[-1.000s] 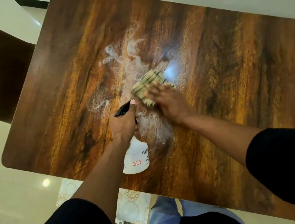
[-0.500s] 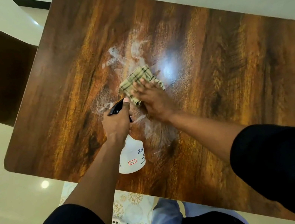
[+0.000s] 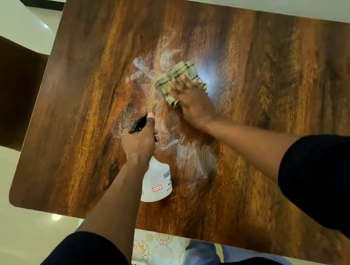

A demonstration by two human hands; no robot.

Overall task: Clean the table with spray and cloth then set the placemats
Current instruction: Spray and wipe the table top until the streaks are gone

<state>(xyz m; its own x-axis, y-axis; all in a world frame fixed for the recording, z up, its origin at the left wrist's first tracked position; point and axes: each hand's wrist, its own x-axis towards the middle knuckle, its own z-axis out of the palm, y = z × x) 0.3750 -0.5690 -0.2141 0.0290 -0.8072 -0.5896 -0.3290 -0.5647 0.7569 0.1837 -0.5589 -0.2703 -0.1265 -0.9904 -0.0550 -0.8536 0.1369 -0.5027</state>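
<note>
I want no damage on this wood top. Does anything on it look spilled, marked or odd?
No damage shows. The whitish streaks on the table look like wet spray, not yet wiped. The right hand presses the checked cloth there; the left hand grips the spray bottle.

Table (image 3: 256, 95): dark wood-grain top, rounded corners, glossy; whitish wet smears and streaks across the middle. Cloth (image 3: 179, 75): cream with dark check lines, bunched, flat on the tabletop at the far end of the smears, partly covered by the fingers pressing on it. Spray bottle (image 3: 157, 182): white translucent body, black trigger head, labels facing up, tilted with nozzle pointing far-left, held above the near-left part of the table. Placemats (image 3: 156, 248): pale with gold floral print, below the table's near edge, mostly hidden.
</note>
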